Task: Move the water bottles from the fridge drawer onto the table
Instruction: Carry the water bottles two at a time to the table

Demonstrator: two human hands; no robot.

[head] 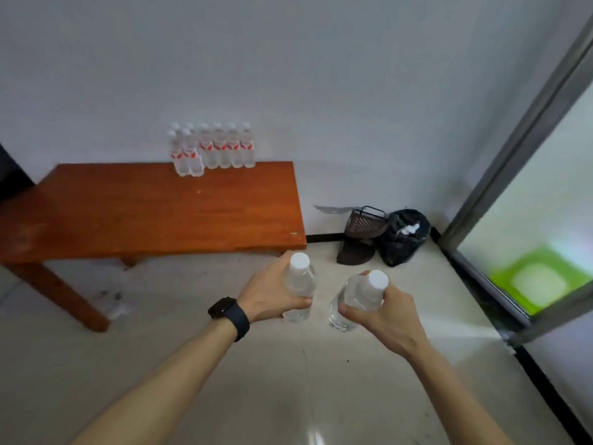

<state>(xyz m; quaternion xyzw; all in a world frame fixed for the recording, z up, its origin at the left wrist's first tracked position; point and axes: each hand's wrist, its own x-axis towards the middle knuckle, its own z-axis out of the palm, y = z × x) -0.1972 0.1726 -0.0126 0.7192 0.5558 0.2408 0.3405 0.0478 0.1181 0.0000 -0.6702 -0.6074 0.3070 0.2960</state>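
1. Head view, looking down past two bare forearms over a pale tiled floor (pixel 160 364).
2. Left hand (pixel 272 292), dark watch (pixel 228 316) on its wrist, grip closed around a clear water bottle (pixel 300 285) with a white cap, held upright.
3. Right hand (pixel 383 314), grip closed around a second clear bottle (pixel 354 298), white cap up, body tilted slightly toward the left.
4. Both held bottles in mid-air, near each other but apart, just short of the near right corner of the surface (pixel 160 213), a reddish-brown wooden one set against a white wall.
5. Cluster of water bottles with red labels (pixel 213 149) standing upright at the far edge of that surface, against the wall; two slightly forward at the left end.
6. On the floor to the right: brown basket (pixel 364 226), touching a black bag (pixel 404 237).
7. Far right: grey-framed glass panel (pixel 529 200), something green blurred behind it.
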